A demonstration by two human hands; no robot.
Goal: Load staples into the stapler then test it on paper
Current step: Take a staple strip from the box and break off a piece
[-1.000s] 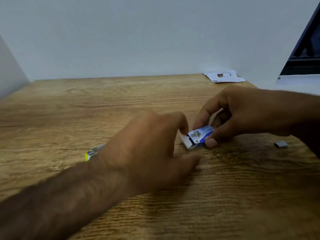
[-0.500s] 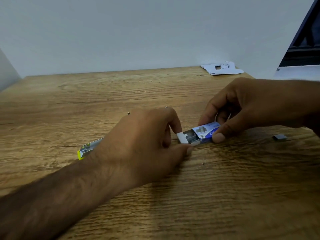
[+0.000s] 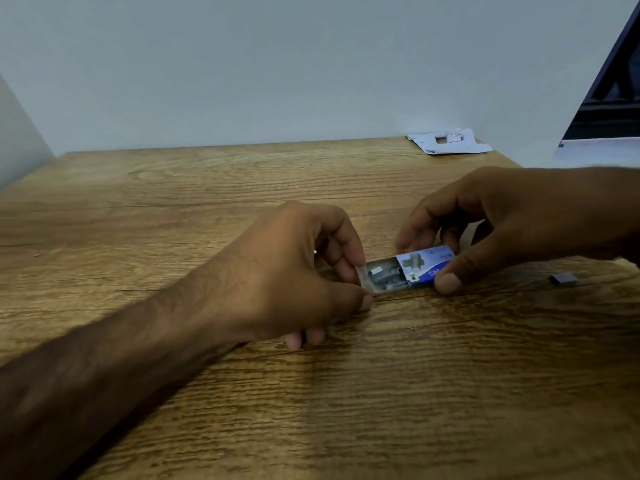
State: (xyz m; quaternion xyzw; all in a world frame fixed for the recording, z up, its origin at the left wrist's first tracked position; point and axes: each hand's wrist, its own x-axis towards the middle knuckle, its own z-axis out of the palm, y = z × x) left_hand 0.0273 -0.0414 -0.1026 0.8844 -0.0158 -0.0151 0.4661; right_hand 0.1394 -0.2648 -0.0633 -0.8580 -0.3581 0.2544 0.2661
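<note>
Wood-grain brown surface [image 3: 173,209] carries everything we see, and we read it from left to right. At far left it is bare, and the stapler itself does not show; we cannot tell whether it lies hidden behind the forearm.

Next comes our left hand [image 3: 291,271], reaching across. Its fingers [image 3: 346,268] are pinched closed on the pale end of the small grey inner tray [image 3: 377,280], thumb below and forefinger above, while the two lower fingers rest curled on the surface, which we judge steadies the pull. The tray stands partly drawn out, and grey strips of staples [image 3: 388,276] lie loose inside it.

Just to the right, our right hand [image 3: 512,220] clamps the blue-and-white cardboard sleeve of the staple box [image 3: 427,265], thumb on the near edge and fingers on the far edge. We judge this grip pins the sleeve down so the tray slides rather than the whole box.

Beyond it, well apart, a small grey block of staples [image 3: 563,278] sits alone on the surface. At the far right rear, torn white paper packaging [image 3: 448,142] lies by the wall.

Loading has not begun; we judge the box is only being opened.
</note>
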